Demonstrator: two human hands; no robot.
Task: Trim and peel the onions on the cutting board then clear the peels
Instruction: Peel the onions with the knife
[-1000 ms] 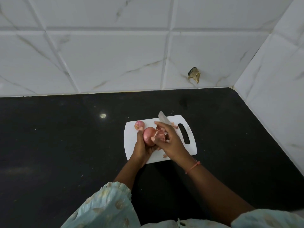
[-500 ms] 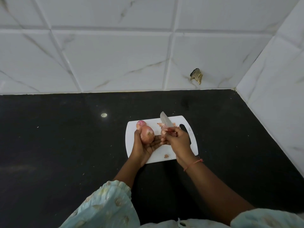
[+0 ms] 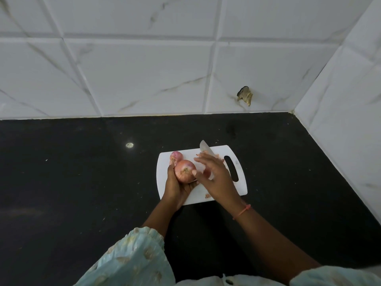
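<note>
— Well, we see the left hand (image 3: 177, 185) cupped around a round reddish-pink onion (image 3: 185, 171), lifting it just above the near left part of the white plastic cutting board (image 3: 240, 188). Its root end faces up toward us, the thumb on the left side and the fingers curled beneath.

— Agreed, that grasp is closed on the onion. And the right hand (image 3: 216, 176)?

— We find its fingers spread and blurred; the thumb tip touches the right side of the held onion. Something pinkish shows under the palm, but we cannot tell whether the hand grips it or what it is.

— So we leave that hand's grip undecided. What else lies on the board?

— We note a second, smaller pink onion (image 3: 176, 156) resting on the far left corner, just behind the held one. A steel knife blade (image 3: 205, 149) pokes out beyond the right hand's fingers, its tip past the board's far edge; the handle is hidden from us.

— And the peels?

— We spot thin pinkish peel scraps (image 3: 218, 156) beside the blade, and one small peel fragment (image 3: 207, 195) near the front edge. The board sits on a black stone counter (image 3: 82, 182), with white marbled wall tiles (image 3: 144, 79) behind.
</note>
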